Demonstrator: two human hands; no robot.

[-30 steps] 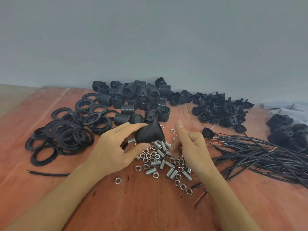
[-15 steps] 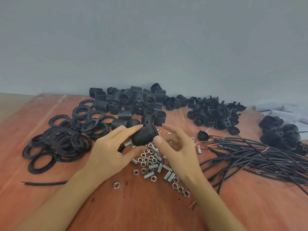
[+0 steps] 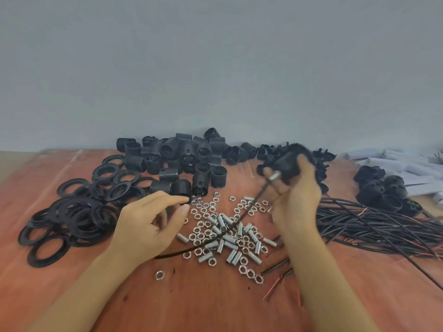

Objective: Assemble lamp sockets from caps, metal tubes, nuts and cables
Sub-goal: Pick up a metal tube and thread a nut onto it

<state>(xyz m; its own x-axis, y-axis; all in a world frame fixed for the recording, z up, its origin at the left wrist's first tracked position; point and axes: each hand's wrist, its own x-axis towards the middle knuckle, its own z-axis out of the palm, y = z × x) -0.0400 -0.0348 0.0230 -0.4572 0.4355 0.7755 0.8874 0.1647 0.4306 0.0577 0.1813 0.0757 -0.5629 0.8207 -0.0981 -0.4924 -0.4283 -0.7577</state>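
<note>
My right hand [image 3: 297,202] grips a black socket cap [image 3: 287,161], lifted and blurred above the table at the right. A short metal tube [image 3: 275,175] sticks out of the cap toward me. A black cable [image 3: 215,238] trails from the tube down and left across the pile of nuts and metal tubes [image 3: 230,238]. My left hand [image 3: 148,224] hovers left of that pile, fingers loosely curled, thumb and forefinger close together with nothing visible between them. A bundle of black cables [image 3: 371,226] lies to the right.
Black flat rings [image 3: 79,207] are heaped at the left. Threaded socket bodies [image 3: 177,159] stand at the back centre, loose caps [image 3: 249,149] behind my right hand. More black caps [image 3: 381,188] and white rolls [image 3: 407,161] sit far right. A single nut [image 3: 159,275] lies near me.
The socket cap passed from my left hand to my right hand, which lifted it up and to the right with the cable trailing. My left hand let go and stayed near the pile.
</note>
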